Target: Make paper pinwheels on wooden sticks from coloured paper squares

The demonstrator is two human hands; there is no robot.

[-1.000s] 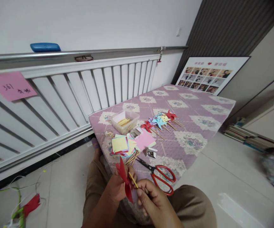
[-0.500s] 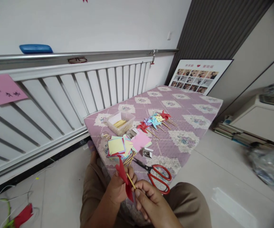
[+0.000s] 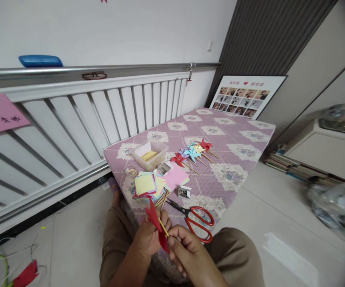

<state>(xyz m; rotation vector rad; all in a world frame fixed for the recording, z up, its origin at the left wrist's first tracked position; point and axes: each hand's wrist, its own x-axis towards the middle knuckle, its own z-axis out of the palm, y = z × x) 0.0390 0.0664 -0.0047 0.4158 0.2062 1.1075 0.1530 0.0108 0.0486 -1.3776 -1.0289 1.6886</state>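
In the head view, a red paper pinwheel [image 3: 154,215] is gripped in the closed left hand [image 3: 147,240], at the near edge of the purple-covered tabletop [image 3: 220,191]; its wooden stick [image 3: 163,227] is pinched between thumb and fingers of the right hand [image 3: 187,253]; red scissors [image 3: 198,221] are seen just beyond, near coloured paper squares [image 3: 148,184].

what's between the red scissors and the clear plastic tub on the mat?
Head view: a stack of coloured paper squares, loose wooden sticks and a small silver box lie between the red scissors and the clear tub.
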